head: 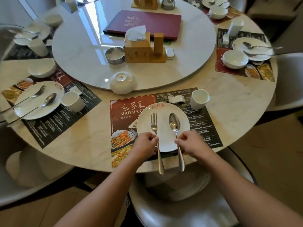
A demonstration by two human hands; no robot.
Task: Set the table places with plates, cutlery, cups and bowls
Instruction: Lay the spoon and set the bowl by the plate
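Note:
A white plate (164, 138) lies on the printed placemat (131, 110) at the near edge of the round table. My left hand (145, 145) pinches the handle of a fork (154, 124) whose tines rest on the plate. My right hand (190, 142) pinches the handle of a spoon (174, 123) lying parallel to the fork's right. Both handles stick out past the table edge. A white cup (199, 99) and a small white chopstick rest (176, 99) stand behind the plate. An upside-down white bowl (122, 82) sits at the rim of the turntable.
The marble turntable (82, 59) carries a wooden tissue holder (142, 48), a metal ashtray (114, 55) and a maroon menu (146, 22). A set place is on the left with plate (27, 105), cup (73, 100) and bowl (41, 68); another on the right with plate (237, 45). A chair seat (180, 210) is below me.

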